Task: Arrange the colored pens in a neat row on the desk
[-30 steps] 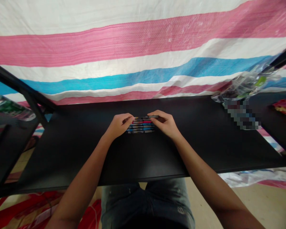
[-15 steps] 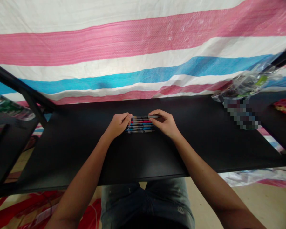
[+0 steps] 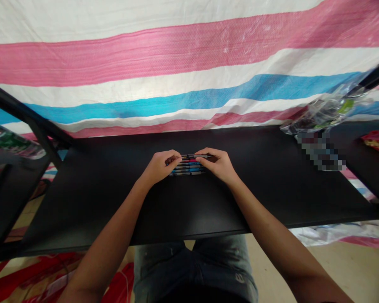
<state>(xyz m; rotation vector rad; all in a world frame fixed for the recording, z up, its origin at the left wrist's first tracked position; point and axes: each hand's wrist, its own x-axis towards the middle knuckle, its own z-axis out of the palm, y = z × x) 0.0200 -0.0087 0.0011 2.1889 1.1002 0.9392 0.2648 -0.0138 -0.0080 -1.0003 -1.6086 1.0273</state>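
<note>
Several slim pens (image 3: 187, 170) lie side by side in a flat row on the black table (image 3: 189, 210), with blue, red, grey and black parts showing. At the row's left end, my left hand (image 3: 163, 164) is closed, thumb and fingers pinching the pens at the far side. My right hand (image 3: 217, 163) grips the right end of the far pens, its thumb near the red one and its fingers along the farthest. Pen ends under both hands are hidden.
A striped plastic sheet (image 3: 145, 80) hangs behind the table. Crumpled clear plastic packaging (image 3: 322, 111) and a pixelated object (image 3: 322, 153) lie at the right rear. Black frame posts (image 3: 44, 134) stand at the left, beside a green-labelled bottle (image 3: 15, 142).
My left hand has shifted slightly right along the far pens, uncovering more of the near pens' left ends. My right hand has barely moved.
</note>
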